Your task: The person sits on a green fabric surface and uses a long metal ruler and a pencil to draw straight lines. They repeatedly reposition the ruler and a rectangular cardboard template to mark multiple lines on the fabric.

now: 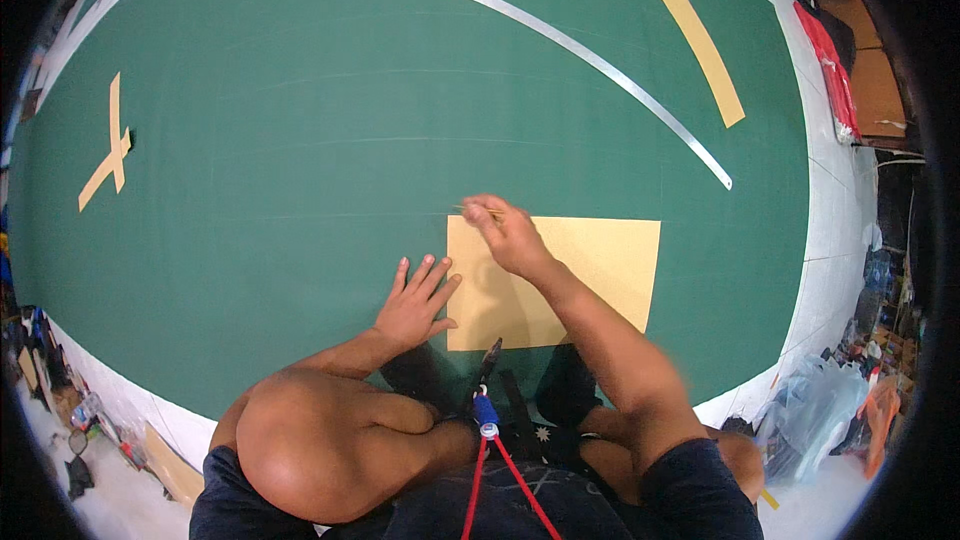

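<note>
A pale yellow rectangular sheet [600, 280] lies flat on a large dark green sheet [250, 280]. My left hand [412, 306] rests palm down with fingers spread, its fingertips at the yellow sheet's left edge. Above that sheet's upper left corner, my right hand [505, 233] is closed in a pinch on a thin, yellowish stick-like tool [462, 207]. The tool's tip points left, close to the corner; its exact kind is too small and blurred to make out. Faint pale lines run across the green surface beyond my hands.
A long metal ruler [560, 37] lies across the far side, with a yellow strip [697, 48] to its right. Two narrow yellow strips cross [115, 145] at the far left. Plastic bags [815, 410] sit on the white floor at right. A red cord [480, 485] hangs before me.
</note>
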Action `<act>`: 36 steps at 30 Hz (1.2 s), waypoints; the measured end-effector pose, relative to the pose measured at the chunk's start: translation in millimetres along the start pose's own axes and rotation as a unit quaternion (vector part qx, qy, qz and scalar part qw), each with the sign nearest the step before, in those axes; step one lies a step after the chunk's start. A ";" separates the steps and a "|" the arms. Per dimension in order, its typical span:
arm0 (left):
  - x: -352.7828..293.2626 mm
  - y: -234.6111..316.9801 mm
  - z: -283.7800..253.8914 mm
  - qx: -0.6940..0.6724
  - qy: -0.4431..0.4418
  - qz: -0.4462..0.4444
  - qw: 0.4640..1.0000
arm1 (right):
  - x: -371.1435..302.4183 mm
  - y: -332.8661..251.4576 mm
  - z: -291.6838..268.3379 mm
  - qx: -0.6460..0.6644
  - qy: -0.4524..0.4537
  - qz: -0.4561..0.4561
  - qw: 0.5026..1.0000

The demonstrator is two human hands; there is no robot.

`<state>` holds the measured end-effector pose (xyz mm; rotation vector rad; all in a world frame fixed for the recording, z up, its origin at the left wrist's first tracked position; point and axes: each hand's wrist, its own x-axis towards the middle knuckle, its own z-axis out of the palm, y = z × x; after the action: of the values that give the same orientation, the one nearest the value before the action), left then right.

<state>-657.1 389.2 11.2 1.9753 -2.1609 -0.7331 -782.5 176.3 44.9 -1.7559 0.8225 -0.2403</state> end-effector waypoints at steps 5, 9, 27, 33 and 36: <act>-1.7 0.4 0.8 -0.010 0.004 -0.002 1.000 | 5.8 12.6 21.4 -0.040 0.000 0.011 0.999; 1.7 1.5 -2.1 -0.019 -0.011 -0.004 1.000 | -0.8 15.4 27.2 -0.059 0.039 0.026 0.997; 0.0 0.0 -3.9 0.014 0.000 0.005 1.000 | 0.7 23.9 19.7 0.027 0.096 0.012 0.995; -13.5 -36.2 -35.4 0.062 0.024 -0.091 0.994 | -12.7 24.9 -58.3 -0.147 0.134 -0.039 0.979; -44.8 -91.3 -54.2 0.049 0.038 -0.160 0.985 | -24.0 33.1 -77.5 -0.338 0.085 -0.066 0.935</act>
<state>-546.4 415.3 29.9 2.3931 -1.8932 -0.5886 -855.6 128.1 48.1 -2.4693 0.9846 -0.2144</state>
